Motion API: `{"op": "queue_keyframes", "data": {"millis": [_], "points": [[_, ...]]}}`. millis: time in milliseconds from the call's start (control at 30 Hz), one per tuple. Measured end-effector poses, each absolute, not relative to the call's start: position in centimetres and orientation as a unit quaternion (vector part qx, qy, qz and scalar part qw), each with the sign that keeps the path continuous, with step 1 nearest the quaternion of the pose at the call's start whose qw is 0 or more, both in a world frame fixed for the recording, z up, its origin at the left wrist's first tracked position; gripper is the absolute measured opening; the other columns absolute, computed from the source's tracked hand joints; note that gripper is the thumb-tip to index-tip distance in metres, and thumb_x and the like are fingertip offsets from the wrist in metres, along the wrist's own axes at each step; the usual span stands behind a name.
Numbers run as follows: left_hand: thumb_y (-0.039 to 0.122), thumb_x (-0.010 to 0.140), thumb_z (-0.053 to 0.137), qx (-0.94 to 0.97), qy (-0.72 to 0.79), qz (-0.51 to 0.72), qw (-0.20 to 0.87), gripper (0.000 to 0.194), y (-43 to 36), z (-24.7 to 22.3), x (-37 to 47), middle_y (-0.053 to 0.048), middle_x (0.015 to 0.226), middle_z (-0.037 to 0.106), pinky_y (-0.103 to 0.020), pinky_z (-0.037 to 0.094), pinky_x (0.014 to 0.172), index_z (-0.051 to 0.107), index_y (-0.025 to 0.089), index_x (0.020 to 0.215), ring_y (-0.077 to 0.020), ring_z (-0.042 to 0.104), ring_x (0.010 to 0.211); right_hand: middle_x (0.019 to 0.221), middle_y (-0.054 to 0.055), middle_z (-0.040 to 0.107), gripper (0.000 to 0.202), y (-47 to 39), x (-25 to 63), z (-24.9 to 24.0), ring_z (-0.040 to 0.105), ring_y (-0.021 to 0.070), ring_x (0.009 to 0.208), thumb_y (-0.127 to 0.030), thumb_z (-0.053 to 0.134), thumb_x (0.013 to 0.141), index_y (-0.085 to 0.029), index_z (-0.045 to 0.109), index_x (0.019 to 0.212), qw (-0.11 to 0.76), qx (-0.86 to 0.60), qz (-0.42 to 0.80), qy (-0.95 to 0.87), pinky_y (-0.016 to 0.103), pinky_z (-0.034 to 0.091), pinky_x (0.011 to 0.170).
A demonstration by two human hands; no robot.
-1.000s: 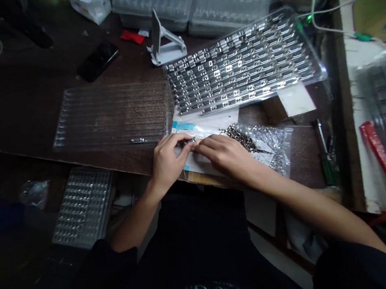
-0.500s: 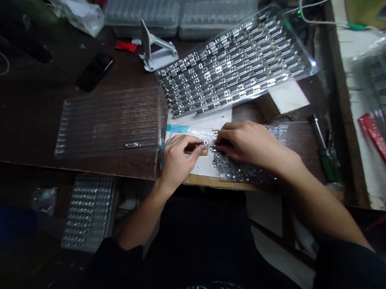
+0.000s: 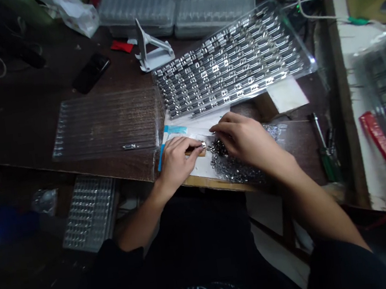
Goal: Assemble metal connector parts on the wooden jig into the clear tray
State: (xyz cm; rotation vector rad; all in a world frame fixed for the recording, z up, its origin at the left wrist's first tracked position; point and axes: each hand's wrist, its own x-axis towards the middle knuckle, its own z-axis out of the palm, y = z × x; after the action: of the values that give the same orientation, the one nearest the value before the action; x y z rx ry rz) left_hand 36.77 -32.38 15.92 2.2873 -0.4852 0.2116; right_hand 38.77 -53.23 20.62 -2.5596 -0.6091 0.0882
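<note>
My left hand (image 3: pixel 180 159) pinches a small metal connector (image 3: pixel 203 145) over a small wooden block (image 3: pixel 199 152) on white paper. To its right, my right hand (image 3: pixel 243 135) is closed above a heap of small metal parts (image 3: pixel 233 165); whatever its fingertips hold is too small to make out. A clear ribbed tray (image 3: pixel 105 123) lies on the left, with a single connector (image 3: pixel 130 146) near its front edge. Behind my hands, a second clear tray (image 3: pixel 311 66) is filled with rows of metal connectors.
A grey stand (image 3: pixel 154 54) and a black phone (image 3: pixel 91 73) are at the back. Stacked clear trays (image 3: pixel 139 9) stand behind them. A cardboard box (image 3: pixel 286 95) and a green-handled screwdriver (image 3: pixel 326 160) lie on the right.
My right hand has shifted slightly, its fingertips rising away from the front of the heap. My left hand keeps its pinch. The whole view has moved a little.
</note>
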Motion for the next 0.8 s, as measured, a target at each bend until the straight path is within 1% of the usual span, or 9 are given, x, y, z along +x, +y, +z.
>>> {"op": "queue_keyframes", "data": {"millis": [100,200,267,367,433,567,633,700,800], "points": [[0.023,0.087,0.074,0.897,-0.191,0.089,0.388,0.006,-32.4,15.6,36.7,-0.003,0.09,0.076,-0.036,0.05,0.082,0.069,0.021,0.087,-0.0221,0.068,0.089,0.103,0.015,0.07,0.032,-52.4,38.7,19.9,0.066,0.0245,0.086,-0.008,0.05,0.09,-0.013,0.077,0.105,0.218,-0.952,0.032,-0.212,0.033,0.046,0.071],[0.02,0.089,0.072,0.887,-0.199,0.104,0.404,0.004,-32.5,15.6,36.6,-0.003,0.089,0.075,-0.035,0.051,0.082,0.068,0.02,0.088,-0.0209,0.069,0.088,0.098,0.012,0.074,0.027,-51.7,38.6,19.5,0.067,0.0238,0.08,-0.012,0.052,0.091,-0.015,0.078,0.098,0.193,-0.964,0.035,-0.18,0.033,0.045,0.068],[0.02,0.091,0.07,0.865,-0.186,0.151,0.44,0.002,-32.1,15.9,36.5,-0.003,0.092,0.075,-0.033,0.053,0.086,0.068,0.02,0.09,-0.0193,0.07,0.092,0.097,0.011,0.075,0.025,-51.2,38.6,19.3,0.068,0.0234,0.081,-0.014,0.053,0.092,-0.015,0.078,0.098,0.211,-0.961,0.032,-0.174,0.033,0.046,0.069],[0.023,0.092,0.069,0.843,-0.139,0.232,0.465,0.005,-30.4,16.8,36.7,-0.004,0.098,0.076,-0.033,0.053,0.092,0.069,0.02,0.095,-0.0181,0.07,0.098,0.099,0.01,0.074,0.024,-50.4,38.6,18.9,0.068,0.0211,0.087,-0.013,0.054,0.094,-0.014,0.076,0.103,0.288,-0.923,0.057,-0.248,0.031,0.049,0.077],[0.024,0.091,0.07,0.861,-0.117,0.246,0.43,0.006,-28.4,17.3,37.0,-0.003,0.098,0.077,-0.034,0.052,0.094,0.07,0.02,0.095,-0.0184,0.071,0.098,0.099,0.011,0.073,0.022,-49.8,38.4,18.6,0.067,0.0207,0.089,-0.013,0.053,0.096,-0.012,0.074,0.104,0.292,-0.905,0.067,-0.303,0.03,0.05,0.079],[0.026,0.09,0.069,0.911,-0.094,0.234,0.327,0.007,-23.8,17.8,37.6,-0.002,0.097,0.077,-0.036,0.05,0.096,0.073,0.021,0.093,-0.0199,0.07,0.097,0.096,0.013,0.071,0.02,-48.9,37.9,18.3,0.062,0.0243,0.086,-0.012,0.053,0.097,-0.009,0.071,0.105,0.158,-0.917,0.024,-0.366,0.035,0.046,0.075],[0.027,0.09,0.069,0.925,-0.096,0.221,0.295,0.006,-22.1,17.8,37.8,-0.002,0.097,0.078,-0.038,0.049,0.098,0.073,0.022,0.092,-0.0208,0.07,0.099,0.095,0.014,0.07,0.02,-48.6,37.6,18.3,0.06,0.0248,0.086,-0.01,0.052,0.097,-0.008,0.071,0.105,0.111,-0.913,0.007,-0.392,0.035,0.044,0.075],[0.028,0.089,0.07,0.937,-0.109,0.195,0.269,0.006,-21.2,17.7,37.9,-0.002,0.098,0.078,-0.04,0.046,0.102,0.073,0.023,0.089,-0.0217,0.069,0.102,0.094,0.014,0.069,0.02,-48.6,37.5,18.5,0.059,0.0242,0.085,-0.008,0.052,0.096,-0.009,0.071,0.104,0.102,-0.91,0.005,-0.403,0.035,0.042,0.073],[0.029,0.09,0.069,0.954,-0.123,0.157,0.225,0.006,-20.7,17.4,38.0,-0.002,0.107,0.076,-0.044,0.041,0.107,0.073,0.025,0.087,-0.0244,0.064,0.114,0.095,0.011,0.069,0.02,-49.4,37.8,19.0,0.059,0.0209,0.082,-0.013,0.053,0.098,-0.012,0.071,0.108,0.145,-0.914,0.025,-0.378,0.032,0.038,0.069]]}}
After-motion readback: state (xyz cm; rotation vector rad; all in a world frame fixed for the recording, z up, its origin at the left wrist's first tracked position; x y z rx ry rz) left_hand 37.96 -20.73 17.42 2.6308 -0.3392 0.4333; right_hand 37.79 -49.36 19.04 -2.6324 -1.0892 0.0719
